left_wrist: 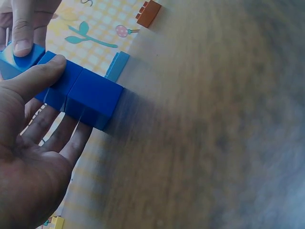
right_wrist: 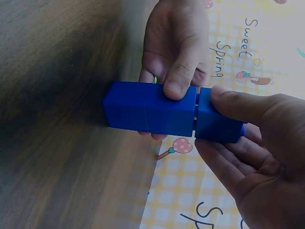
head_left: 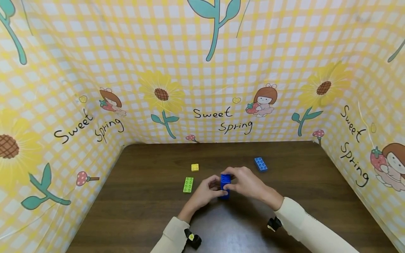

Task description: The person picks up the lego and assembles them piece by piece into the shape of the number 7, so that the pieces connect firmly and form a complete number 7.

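Observation:
A short tower of blue toy building bricks (right_wrist: 143,112) stands upright between the hands, its lower end at the table. My left hand (head_left: 204,193) grips this tower, thumb on the near side and fingers behind. Another blue brick (right_wrist: 221,124) sits at the top, pinched between the thumb and fingers of my right hand (head_left: 248,182). In the right wrist view a narrow gap with studs shows between this top brick and the one under it. The left wrist view shows the same seam, with the right thumb lying on the top brick.
On the brown table (head_left: 142,214) lie a lime green brick (head_left: 188,185) and a small yellow brick (head_left: 194,167), left of the hands. A lighter blue brick (head_left: 261,164) lies behind on the right. An orange brick (left_wrist: 148,13) shows in the left wrist view. Checked cloth (head_left: 215,77) surrounds the table.

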The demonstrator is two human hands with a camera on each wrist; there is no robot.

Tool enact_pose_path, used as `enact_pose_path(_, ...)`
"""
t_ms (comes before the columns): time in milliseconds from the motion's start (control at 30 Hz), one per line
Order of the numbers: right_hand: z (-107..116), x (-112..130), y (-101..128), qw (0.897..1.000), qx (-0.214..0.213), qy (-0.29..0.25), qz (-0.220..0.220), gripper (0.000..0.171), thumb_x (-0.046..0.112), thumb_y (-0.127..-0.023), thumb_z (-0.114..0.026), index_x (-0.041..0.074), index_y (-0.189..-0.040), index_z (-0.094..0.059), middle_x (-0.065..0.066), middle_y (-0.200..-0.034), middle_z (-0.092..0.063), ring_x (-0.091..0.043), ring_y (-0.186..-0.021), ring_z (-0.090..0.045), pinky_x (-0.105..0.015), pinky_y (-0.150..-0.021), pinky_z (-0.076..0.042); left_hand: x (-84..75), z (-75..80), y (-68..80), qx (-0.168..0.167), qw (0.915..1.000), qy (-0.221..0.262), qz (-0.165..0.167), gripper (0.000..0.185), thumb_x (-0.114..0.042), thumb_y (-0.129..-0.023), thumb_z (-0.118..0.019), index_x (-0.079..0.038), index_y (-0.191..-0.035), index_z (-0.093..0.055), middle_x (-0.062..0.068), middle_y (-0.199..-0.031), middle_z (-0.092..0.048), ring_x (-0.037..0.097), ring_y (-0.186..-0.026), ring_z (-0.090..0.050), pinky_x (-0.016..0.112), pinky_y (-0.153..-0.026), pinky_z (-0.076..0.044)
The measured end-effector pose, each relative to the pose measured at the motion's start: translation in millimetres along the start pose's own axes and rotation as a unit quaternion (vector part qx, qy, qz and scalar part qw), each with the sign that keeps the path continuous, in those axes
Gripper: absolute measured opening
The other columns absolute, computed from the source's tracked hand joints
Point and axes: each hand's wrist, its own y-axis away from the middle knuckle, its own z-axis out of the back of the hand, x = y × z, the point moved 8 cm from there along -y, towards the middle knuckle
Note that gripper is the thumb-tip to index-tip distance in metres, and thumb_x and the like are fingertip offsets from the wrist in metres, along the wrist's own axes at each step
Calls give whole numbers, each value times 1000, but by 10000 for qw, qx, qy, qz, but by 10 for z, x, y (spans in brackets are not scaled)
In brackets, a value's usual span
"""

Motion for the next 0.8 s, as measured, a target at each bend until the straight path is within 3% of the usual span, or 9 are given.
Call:
enact_pose_path(400,-17,-18,-3,9999,-131,49,-82,39,12,-89,-88,2,-124,-73,-14,-116,-79,-25,-98,-80,-28,-78,-64,-16,-13,0,22,10000,36,-84,30,-13,-96,-80,-6,-121,-65,10,-125,-71,25,-117,-73,31,-98,-61)
enact_pose_path(567,-29,-48,-8,9994,-54,-127,-325,39,9,-89,-87,3,-124,-73,-16,-116,-79,-26,-98,-80,-28,-77,-64,-10,-21,2,14,10000,58,-64,30,-13,-97,-80,-6,-121,-65,10,-126,-71,24,-116,-73,30,-98,-60)
enact_pose_path(800,-17,-53,-10,9993,-134,-101,-324,39,10,-89,-88,3,-124,-73,-15,-116,-79,-26,-96,-80,-27,-75,-64,-7,-24,-18,21,10000,4,-74,31,-15,-97,-80,-5,-122,-64,13,-127,-71,26,-119,-72,33,-101,-60)
